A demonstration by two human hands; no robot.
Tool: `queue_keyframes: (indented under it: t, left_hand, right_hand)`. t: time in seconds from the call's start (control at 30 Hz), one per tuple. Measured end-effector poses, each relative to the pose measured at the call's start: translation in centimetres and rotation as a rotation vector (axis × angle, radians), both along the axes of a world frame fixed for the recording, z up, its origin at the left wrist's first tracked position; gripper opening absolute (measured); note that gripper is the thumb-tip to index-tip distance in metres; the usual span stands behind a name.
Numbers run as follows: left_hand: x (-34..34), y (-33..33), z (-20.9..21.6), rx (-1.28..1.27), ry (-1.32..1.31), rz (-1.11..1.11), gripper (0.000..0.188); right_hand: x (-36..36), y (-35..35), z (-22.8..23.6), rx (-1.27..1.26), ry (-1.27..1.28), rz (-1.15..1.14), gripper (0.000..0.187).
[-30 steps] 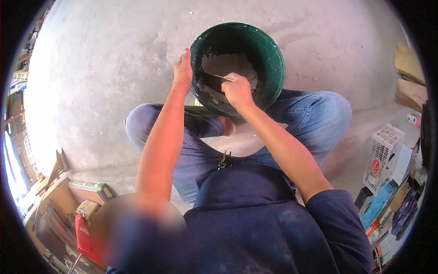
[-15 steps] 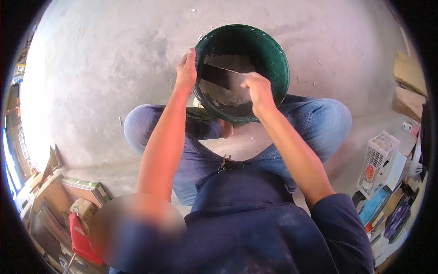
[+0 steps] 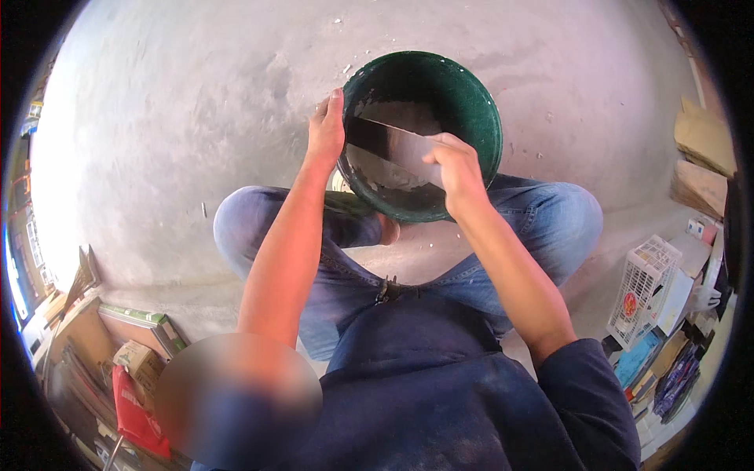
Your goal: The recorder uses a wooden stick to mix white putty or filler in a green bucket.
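Note:
A round dark green bucket (image 3: 481, 118) tilts toward me between my bent knees, with grey and whitish residue (image 3: 400, 118) coating its inside. My left hand (image 3: 327, 135) grips its left rim, thumb up along the edge. Inside the mouth, my right hand (image 3: 457, 169) is closed round the right end of a flat, wide metal scraper (image 3: 393, 147). The scraper slants across the opening, its far end near the left inner wall. Its lower edge is partly lost in shadow, so I cannot tell whether it touches the residue.
Pale crumbs (image 3: 347, 69) lie on the grey concrete floor (image 3: 196, 102) beyond the bucket. At the right stand a white plastic basket (image 3: 644, 286) and cardboard pieces (image 3: 701, 141). At the lower left are a red cloth (image 3: 137, 408), a cardboard box (image 3: 140, 365) and boards (image 3: 145, 326).
The bucket and both hands sit slightly lower in the picture. My right hand and the scraper have shifted a little to the right; both grips are kept.

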State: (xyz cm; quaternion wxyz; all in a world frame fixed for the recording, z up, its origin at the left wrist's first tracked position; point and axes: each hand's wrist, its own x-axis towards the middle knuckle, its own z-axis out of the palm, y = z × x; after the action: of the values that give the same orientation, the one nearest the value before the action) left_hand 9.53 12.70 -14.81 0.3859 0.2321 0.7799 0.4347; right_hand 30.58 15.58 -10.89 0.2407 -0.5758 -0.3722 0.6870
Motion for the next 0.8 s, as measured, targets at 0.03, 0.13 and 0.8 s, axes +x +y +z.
queue_keyframes:
  t: [0.03,0.13,0.8]
  left_hand:
    - [0.2,0.2,0.1,0.016,-0.037,-0.019,0.064]
    - [0.4,0.4,-0.3,0.026,-0.040,-0.011,0.064]
    - [0.8,0.9,0.1,0.028,-0.143,0.001,0.062]
  right_hand:
    - [0.5,-0.3,0.7,-0.044,0.094,-0.055,0.017]
    - [-1.5,-0.1,-3.5,0.136,-0.029,0.015,0.016]
    - [-3.6,0.6,-5.0,0.178,-0.121,0.100,0.022]
